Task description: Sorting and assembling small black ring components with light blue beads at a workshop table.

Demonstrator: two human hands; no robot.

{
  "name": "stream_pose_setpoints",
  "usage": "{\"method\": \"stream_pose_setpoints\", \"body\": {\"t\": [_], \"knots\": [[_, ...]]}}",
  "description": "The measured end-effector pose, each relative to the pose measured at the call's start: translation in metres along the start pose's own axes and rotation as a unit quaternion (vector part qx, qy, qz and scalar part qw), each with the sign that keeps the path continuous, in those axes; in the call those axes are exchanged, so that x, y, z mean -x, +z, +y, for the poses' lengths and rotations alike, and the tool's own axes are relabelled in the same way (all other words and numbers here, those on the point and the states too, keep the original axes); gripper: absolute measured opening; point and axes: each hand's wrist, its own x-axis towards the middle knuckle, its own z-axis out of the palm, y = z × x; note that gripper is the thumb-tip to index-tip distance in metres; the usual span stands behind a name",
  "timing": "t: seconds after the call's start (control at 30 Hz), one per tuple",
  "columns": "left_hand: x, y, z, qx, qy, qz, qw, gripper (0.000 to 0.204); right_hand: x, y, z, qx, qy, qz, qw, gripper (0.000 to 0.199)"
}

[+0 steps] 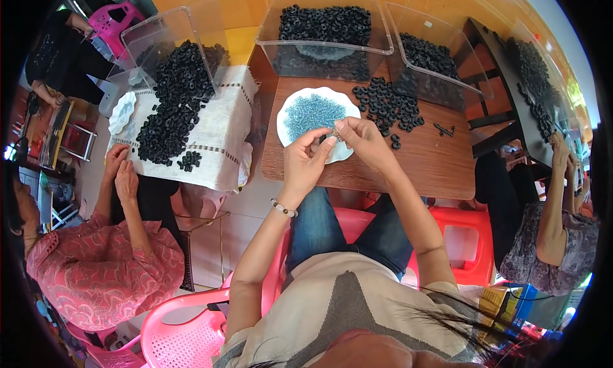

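Observation:
Both hands meet over the near rim of a white scalloped plate [285, 114], which holds a heap of small translucent blue bead-like pieces [313, 114]. My left hand [306, 158] is closed in a pinch, thumb against forefinger. Touching its fingertips, my right hand [365, 142] is also closed, thumb and forefinger pinched together. Whatever sits between the fingertips is too small and too covered to name. Just right of the plate lies a loose spread of small black ring-shaped parts [386, 105]. A small dark metal tool-like piece [444, 130] rests farther right.
Clear plastic bins [324, 47] [440, 80] of black parts stand along the back of the brown wooden table [408, 170]. On the left, a person in a pink patterned top [108, 266] works by a cloth-covered table [211, 144] piled with black parts. Another person [543, 253] sits at right.

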Motion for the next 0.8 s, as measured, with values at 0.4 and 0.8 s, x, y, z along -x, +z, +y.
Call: {"method": "stream_pose_setpoints", "body": {"t": [0.4, 0.8], "knots": [[-0.015, 0.007, -0.003, 0.028, 0.026, 0.026, 0.999, 0.024, -0.003, -0.006, 0.006, 0.026, -0.004, 0.000, 1.000, 0.037], [-0.033, 0.003, -0.003, 0.116, -0.028, 0.061, 0.991, 0.023, -0.006, -0.005, 0.007, 0.059, 0.024, 0.000, 0.998, 0.035]]}}
